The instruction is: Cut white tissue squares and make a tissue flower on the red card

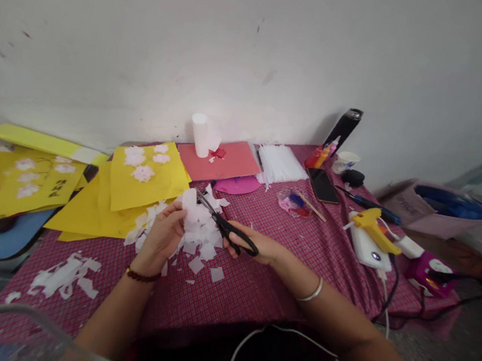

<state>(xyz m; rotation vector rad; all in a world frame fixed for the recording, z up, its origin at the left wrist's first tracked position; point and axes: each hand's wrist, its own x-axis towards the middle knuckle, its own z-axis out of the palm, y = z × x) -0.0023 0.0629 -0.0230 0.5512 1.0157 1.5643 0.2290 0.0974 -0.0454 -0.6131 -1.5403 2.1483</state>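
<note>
Gripping black-handled scissors (222,223) in right hand (265,246), right up against white paper piece (190,204); can't tell if biting in. Pinching that in left hand (166,230), mid-scene, over messy heap of white scraps (200,234). Got yellow sheets (164,184) with pale blossoms (143,173) off to left, white roll (201,136) on far side, yellow glue gun (369,223) at right.

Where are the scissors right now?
In the head view, the scissors are near the middle of the picture, in the right hand, with their blades at the white paper in the left hand.
</note>
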